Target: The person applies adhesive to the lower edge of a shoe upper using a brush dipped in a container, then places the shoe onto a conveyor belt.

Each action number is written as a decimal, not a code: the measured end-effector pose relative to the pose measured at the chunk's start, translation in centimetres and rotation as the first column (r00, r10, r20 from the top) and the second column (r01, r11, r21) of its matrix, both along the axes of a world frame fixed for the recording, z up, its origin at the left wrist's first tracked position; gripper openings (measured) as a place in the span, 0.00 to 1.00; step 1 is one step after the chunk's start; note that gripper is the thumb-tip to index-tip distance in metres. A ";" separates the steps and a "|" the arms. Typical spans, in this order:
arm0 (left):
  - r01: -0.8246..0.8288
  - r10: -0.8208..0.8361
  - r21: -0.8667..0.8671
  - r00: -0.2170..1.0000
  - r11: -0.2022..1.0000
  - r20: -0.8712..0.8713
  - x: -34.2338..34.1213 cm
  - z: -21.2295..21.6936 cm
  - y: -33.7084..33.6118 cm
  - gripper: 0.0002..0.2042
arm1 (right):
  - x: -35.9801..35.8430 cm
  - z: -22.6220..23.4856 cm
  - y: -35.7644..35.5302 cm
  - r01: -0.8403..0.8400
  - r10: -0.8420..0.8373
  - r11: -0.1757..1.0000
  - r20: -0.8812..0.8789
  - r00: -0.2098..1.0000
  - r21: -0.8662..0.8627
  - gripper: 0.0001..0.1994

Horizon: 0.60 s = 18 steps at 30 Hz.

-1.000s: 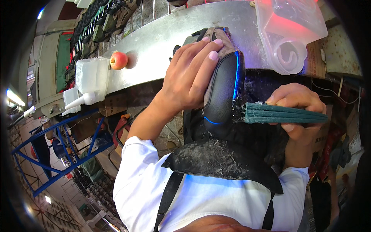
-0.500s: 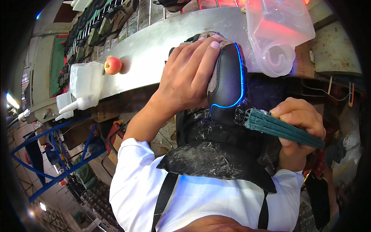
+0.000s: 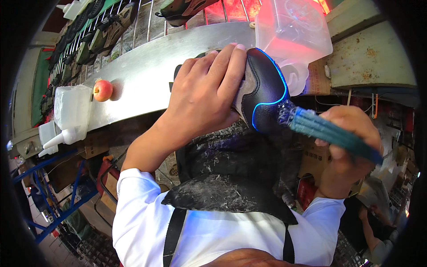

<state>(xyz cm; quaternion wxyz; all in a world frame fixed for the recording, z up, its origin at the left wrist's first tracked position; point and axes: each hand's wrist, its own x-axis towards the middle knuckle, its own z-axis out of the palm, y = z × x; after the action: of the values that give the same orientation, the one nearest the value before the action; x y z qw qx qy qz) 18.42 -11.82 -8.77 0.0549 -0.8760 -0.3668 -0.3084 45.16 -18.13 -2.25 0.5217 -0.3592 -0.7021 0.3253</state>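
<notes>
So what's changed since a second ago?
The shoe has turned under the left hand, showing more of its blue line. The green brush in the right hand has tilted, its far end lower. Both hands keep their holds, and the apple stays on the metal table.

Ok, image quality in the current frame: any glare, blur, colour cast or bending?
Head view: white glare washes out part of the metal tabletop; head view: the right hand and green brush look smeared, the left hand and shoe crisper; head view: red light tints the clear plastic container; head view: the fisheye bends straight edges, with black corners.
</notes>
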 end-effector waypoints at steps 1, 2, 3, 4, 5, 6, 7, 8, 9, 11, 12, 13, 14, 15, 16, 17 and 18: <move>-0.004 0.004 0.003 1.000 1.000 0.014 0.2 -0.1 0.1 0.42 | 0.2 -0.1 0.1 0.006 -0.011 0.998 -0.091 0.996 -0.055 0.16; -0.015 0.015 0.009 1.000 1.000 0.013 0.0 -0.1 0.1 0.42 | 0.3 0.0 0.4 0.015 -0.050 0.981 -0.174 0.983 -0.196 0.19; -0.026 0.026 0.005 1.000 1.000 0.013 -0.1 0.0 0.1 0.42 | 0.3 -0.3 0.9 0.038 -0.088 0.970 -0.202 0.975 -0.242 0.19; -0.037 0.037 0.000 0.999 0.999 0.013 -0.3 0.1 0.0 0.43 | 0.3 -0.9 1.5 0.057 -0.127 0.956 -0.229 0.965 -0.288 0.20; -0.036 0.036 -0.011 0.999 0.999 0.015 -0.3 0.1 0.0 0.43 | 0.4 -1.2 1.8 0.021 -0.109 0.945 -0.256 0.961 -0.326 0.20; -0.027 0.027 -0.012 0.999 1.000 0.020 -0.4 0.1 0.1 0.43 | 0.3 -1.4 1.9 -0.014 -0.083 0.947 -0.287 0.954 -0.320 0.20; -0.019 0.019 -0.012 0.999 1.000 0.025 -0.5 0.0 0.2 0.43 | 0.2 -1.6 2.0 -0.049 -0.056 0.948 -0.319 0.946 -0.313 0.20; -0.014 0.015 -0.015 1.000 1.000 0.025 -0.6 0.0 0.2 0.43 | 0.0 -1.7 2.0 -0.088 -0.027 0.948 -0.354 0.935 -0.306 0.20; -0.014 0.014 -0.017 1.000 1.000 0.025 -0.5 0.0 0.2 0.43 | 0.1 -1.6 2.1 -0.103 -0.006 0.949 -0.344 0.939 -0.298 0.19; -0.014 0.015 -0.021 1.000 1.000 0.027 -0.4 0.1 0.3 0.43 | 0.3 -1.4 2.1 -0.134 0.038 0.950 -0.321 0.946 -0.281 0.19; -0.015 0.016 -0.016 0.999 1.000 0.030 -0.4 0.1 0.3 0.43 | 0.2 -1.4 2.0 -0.124 0.039 0.957 -0.306 0.951 -0.261 0.19; -0.017 0.017 -0.012 0.999 1.000 0.034 -0.5 0.0 0.3 0.43 | 0.1 -1.4 1.9 -0.114 0.040 0.964 -0.292 0.956 -0.242 0.19; -0.022 0.022 -0.007 0.999 1.000 0.039 -0.5 -0.1 0.3 0.43 | 0.0 -1.4 1.7 -0.108 0.044 0.969 -0.274 0.961 -0.221 0.19; -0.028 0.027 0.010 0.999 1.000 0.034 -0.6 -0.1 0.3 0.43 | -0.1 -1.3 1.5 -0.090 0.039 0.976 -0.248 0.968 -0.198 0.19; -0.034 0.033 0.027 0.999 0.999 0.029 -0.7 -0.2 0.4 0.43 | -0.3 -1.2 1.2 -0.073 0.034 0.982 -0.222 0.975 -0.173 0.19; -0.029 0.028 0.039 0.999 0.999 0.030 -0.5 -0.3 0.5 0.44 | -0.2 -1.0 1.0 -0.041 0.012 0.987 -0.187 0.982 -0.153 0.19; -0.021 0.020 0.031 0.999 0.999 0.030 -0.3 -0.3 0.6 0.44 | -0.2 -0.7 0.8 -0.009 -0.011 0.991 -0.152 0.988 -0.132 0.18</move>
<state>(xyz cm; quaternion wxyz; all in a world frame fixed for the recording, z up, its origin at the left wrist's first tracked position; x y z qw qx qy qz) 18.15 -11.20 -9.09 0.0662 -0.8665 -0.3716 -0.3268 44.98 -17.36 -2.96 0.5490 -0.3676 -0.6369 0.3973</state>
